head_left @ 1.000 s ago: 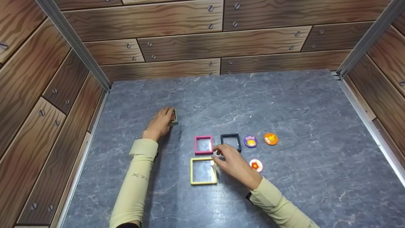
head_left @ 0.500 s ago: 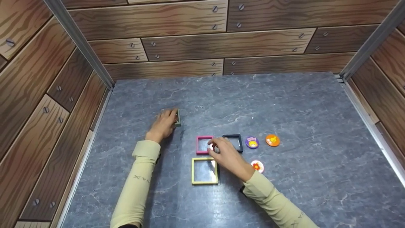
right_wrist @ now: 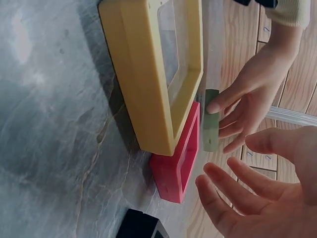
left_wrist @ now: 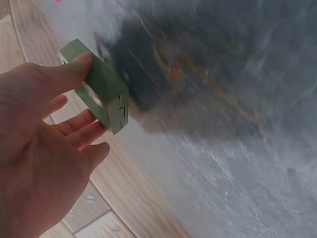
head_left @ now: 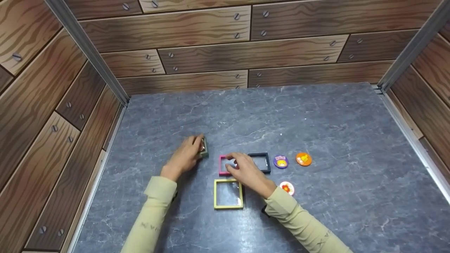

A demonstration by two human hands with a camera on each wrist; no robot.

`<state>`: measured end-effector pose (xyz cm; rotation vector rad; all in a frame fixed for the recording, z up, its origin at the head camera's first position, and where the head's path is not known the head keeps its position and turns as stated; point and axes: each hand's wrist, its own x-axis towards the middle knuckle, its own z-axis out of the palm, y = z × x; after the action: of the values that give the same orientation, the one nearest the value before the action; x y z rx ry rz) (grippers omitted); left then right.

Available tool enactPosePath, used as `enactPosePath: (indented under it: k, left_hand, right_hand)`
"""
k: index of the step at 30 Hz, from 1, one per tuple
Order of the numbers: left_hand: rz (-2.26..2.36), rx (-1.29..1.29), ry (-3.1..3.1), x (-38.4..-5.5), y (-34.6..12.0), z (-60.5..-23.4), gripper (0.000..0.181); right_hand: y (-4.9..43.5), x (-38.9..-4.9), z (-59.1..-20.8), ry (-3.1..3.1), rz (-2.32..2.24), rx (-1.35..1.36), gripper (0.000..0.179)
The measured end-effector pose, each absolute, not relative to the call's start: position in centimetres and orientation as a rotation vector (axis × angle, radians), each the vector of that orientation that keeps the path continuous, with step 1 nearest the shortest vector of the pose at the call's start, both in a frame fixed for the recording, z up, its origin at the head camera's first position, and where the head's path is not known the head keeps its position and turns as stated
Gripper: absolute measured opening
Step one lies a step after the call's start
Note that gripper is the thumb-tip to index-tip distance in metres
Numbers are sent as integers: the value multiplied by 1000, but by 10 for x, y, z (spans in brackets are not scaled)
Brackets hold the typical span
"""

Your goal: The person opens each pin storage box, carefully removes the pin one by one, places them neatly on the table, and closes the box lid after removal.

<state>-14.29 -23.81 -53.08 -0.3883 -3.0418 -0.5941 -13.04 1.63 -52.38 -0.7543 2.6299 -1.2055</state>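
Note:
My left hand (head_left: 184, 153) pinches a small green square frame (left_wrist: 110, 94) between thumb and fingers. The frame stands tilted just over the tabletop, and something reddish shows inside it in the head view. My right hand (head_left: 249, 173) hovers with loosely bent, parted fingers and nothing between them. Beneath it lies a pink frame (head_left: 221, 166), partly covered by the fingers. A larger yellow frame (head_left: 216, 195) with a clear window lies nearer the front. To the right of the pink one is a black frame (head_left: 268, 163), its left side behind my right hand.
A purple round badge (head_left: 281, 161) and an orange one (head_left: 303, 159) lie right of the black frame. A white badge with a red flower (head_left: 287, 188) is close to my right wrist. Wood-patterned walls (head_left: 204, 30) enclose the grey marbled table (head_left: 344, 140).
My left hand has brought the green frame toward me and a little to the right. My right hand has shifted left, from beside the pink frame to over it.

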Motion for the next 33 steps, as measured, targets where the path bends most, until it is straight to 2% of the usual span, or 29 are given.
enactPosePath:
  k: [9,26,33]
  left_hand:
    - [-680,-524,-2996,-113,-215,-521,66]
    - [-843,-678,-2964,-90,-194,-510,67]
    - [-928,-705,-2944,-83,-191,-509,70]
  right_hand:
    - [10,-138,-528,2505,-1276,-728,43]
    - [16,-144,-526,2299,-1403,-502,32]
    - [29,-148,-529,1941,-1580,-463,32]
